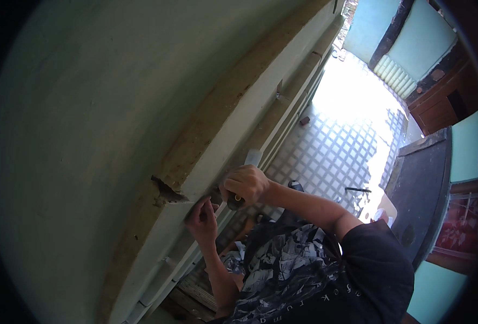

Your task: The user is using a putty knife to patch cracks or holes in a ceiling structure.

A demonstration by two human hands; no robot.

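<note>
My right hand (245, 182) is closed around the black handle (235, 202) of a hand tool. A yellow ring shows near the end of this handle. Beyond the fist a short pale piece (253, 157) sticks out, perhaps the tool's blade; its exact kind is not clear. Right beside it, my left hand (202, 220) has its thumb and fingers drawn together against the pale beam (225, 141). Whatever those fingertips pinch, if anything, is hidden. Both hands are at the beam's face, just below a broken, dark hole (168, 190) in its brown edge.
A large greenish wall panel (87, 135) fills the left side. Narrow ledges (268, 121) run along the beam. Patterned floor tiles (331, 146) lie below in bright light. A dark board (420, 189) stands at the right, with a small dark bar (358, 189) near it.
</note>
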